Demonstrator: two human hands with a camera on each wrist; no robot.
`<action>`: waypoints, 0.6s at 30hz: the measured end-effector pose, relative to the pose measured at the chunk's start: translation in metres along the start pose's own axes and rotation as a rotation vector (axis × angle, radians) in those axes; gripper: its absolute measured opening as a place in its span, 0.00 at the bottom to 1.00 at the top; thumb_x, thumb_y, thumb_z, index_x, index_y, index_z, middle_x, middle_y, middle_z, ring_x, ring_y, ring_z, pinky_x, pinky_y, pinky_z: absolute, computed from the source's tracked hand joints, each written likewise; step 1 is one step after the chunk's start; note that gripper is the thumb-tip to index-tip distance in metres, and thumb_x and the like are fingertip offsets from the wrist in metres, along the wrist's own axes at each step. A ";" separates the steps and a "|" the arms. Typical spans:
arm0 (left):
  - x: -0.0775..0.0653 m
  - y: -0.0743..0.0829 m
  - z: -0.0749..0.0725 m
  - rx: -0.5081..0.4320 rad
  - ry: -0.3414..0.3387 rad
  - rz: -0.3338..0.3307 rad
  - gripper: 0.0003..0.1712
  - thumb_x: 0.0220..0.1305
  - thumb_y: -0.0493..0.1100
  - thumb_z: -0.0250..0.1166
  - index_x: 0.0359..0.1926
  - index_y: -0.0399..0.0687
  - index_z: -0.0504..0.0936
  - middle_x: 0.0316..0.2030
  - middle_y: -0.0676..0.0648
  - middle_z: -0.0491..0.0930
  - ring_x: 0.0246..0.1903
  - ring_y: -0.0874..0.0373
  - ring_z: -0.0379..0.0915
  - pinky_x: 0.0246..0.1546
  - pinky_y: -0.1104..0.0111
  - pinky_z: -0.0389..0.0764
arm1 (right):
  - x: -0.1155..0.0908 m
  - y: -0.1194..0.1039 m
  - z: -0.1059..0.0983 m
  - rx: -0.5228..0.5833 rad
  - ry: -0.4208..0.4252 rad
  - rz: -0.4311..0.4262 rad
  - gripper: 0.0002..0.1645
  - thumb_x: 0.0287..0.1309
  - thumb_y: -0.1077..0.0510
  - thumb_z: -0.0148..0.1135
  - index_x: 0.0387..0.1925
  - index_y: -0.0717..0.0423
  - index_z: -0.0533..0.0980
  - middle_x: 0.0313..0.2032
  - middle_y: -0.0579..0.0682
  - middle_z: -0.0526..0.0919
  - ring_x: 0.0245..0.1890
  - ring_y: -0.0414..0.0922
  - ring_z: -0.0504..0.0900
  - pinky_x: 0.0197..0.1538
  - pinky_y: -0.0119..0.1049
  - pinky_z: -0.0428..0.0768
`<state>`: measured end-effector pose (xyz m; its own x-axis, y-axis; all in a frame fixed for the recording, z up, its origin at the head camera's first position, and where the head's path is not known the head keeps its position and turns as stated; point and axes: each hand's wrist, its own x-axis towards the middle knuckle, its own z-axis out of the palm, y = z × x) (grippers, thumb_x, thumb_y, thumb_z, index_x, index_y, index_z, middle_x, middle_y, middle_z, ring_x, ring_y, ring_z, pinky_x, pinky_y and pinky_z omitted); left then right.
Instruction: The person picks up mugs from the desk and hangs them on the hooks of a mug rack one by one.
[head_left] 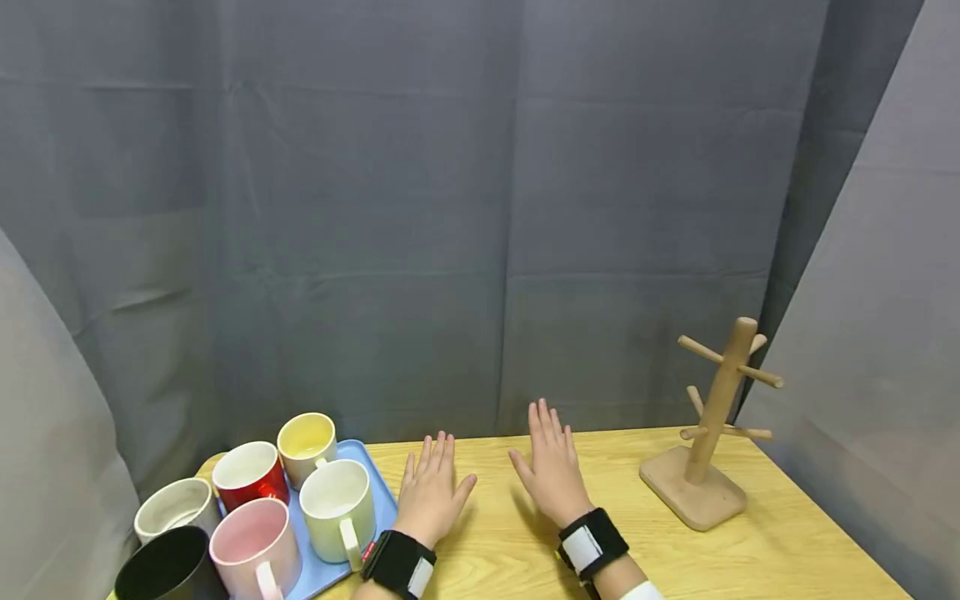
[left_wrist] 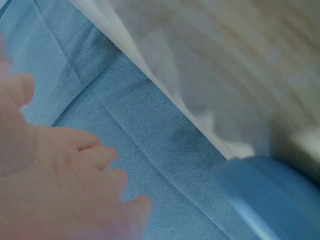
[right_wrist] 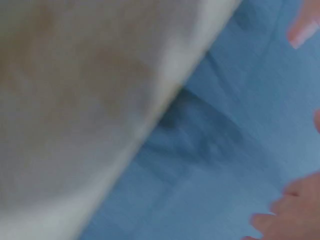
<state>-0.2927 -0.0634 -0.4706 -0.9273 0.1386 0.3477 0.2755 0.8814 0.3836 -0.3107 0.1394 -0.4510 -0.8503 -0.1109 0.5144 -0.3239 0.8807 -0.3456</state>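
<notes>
"Above the middle of the bench (head_left: 495, 533), what are the two hands doing?"

"Both are spread flat, backs up, fingers straight and pointing to the far edge. The thumbs stand out wide, aimed at each other across a gap. Each hand is empty. From the head view I can't be sure whether the palms touch the wood or hover just over it."

"Which side is which?"

"The left hand (head_left: 429, 500) is just beside the right edge of a blue tray (head_left: 384, 497). The right hand (head_left: 553, 475) is farther along, well apart from anything that stands on the bench. Each wrist wears a black strap."

"And the mugs?"

"All six are clustered at the bench's left end. Nearest the left hand is a pale green mug (head_left: 321, 525) by the tray's right edge, its handle turned to the near side. Behind it, by the tray's far edge, is a mug with a yellow inside (head_left: 307, 442). Then come a red mug (head_left: 258, 490) with a white inside, a pink mug (head_left: 247, 554), a white mug (head_left: 174, 508), and a black mug (head_left: 168, 567) closest to the viewer."

"Anything to the right?"

"Near the bench's far right corner, a wooden peg stand (head_left: 719, 408) rises from a square base. Behind the far edge hangs a grey curtain (head_left: 375, 217)."
</notes>
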 end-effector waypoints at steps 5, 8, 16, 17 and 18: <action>-0.001 -0.001 -0.006 0.000 -0.028 -0.003 0.42 0.69 0.59 0.55 0.74 0.40 0.57 0.74 0.39 0.57 0.76 0.42 0.48 0.75 0.44 0.49 | 0.011 0.002 -0.063 0.040 0.307 -0.058 0.48 0.68 0.45 0.53 0.77 0.54 0.40 0.79 0.54 0.39 0.79 0.56 0.41 0.78 0.58 0.44; -0.002 -0.002 -0.007 0.005 -0.032 -0.002 0.42 0.69 0.59 0.55 0.74 0.40 0.57 0.74 0.39 0.57 0.76 0.42 0.48 0.75 0.44 0.48 | 0.015 0.021 -0.109 0.051 0.631 -0.097 0.47 0.67 0.46 0.53 0.77 0.56 0.44 0.78 0.57 0.41 0.79 0.54 0.42 0.80 0.52 0.42; -0.001 -0.001 -0.010 -0.009 -0.035 -0.002 0.42 0.69 0.59 0.55 0.74 0.39 0.56 0.74 0.38 0.56 0.76 0.42 0.47 0.75 0.44 0.48 | -0.006 0.105 -0.181 0.245 1.028 0.258 0.51 0.60 0.57 0.57 0.75 0.66 0.41 0.78 0.57 0.37 0.80 0.42 0.37 0.80 0.35 0.37; -0.001 -0.001 -0.009 -0.013 -0.037 -0.006 0.42 0.69 0.59 0.55 0.74 0.39 0.56 0.75 0.38 0.56 0.76 0.42 0.47 0.76 0.44 0.48 | -0.010 0.112 -0.181 0.272 0.965 0.313 0.51 0.61 0.57 0.56 0.76 0.62 0.39 0.79 0.55 0.36 0.80 0.42 0.36 0.80 0.37 0.36; 0.000 -0.001 -0.008 -0.012 -0.037 -0.009 0.42 0.69 0.59 0.55 0.74 0.39 0.56 0.75 0.38 0.56 0.77 0.42 0.46 0.76 0.44 0.48 | -0.013 0.118 -0.179 0.291 0.884 0.356 0.51 0.62 0.56 0.55 0.77 0.58 0.36 0.79 0.53 0.35 0.80 0.44 0.36 0.80 0.40 0.36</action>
<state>-0.2906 -0.0685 -0.4641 -0.9384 0.1477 0.3125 0.2702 0.8773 0.3966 -0.2640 0.3269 -0.3580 -0.3412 0.6248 0.7023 -0.2995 0.6359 -0.7113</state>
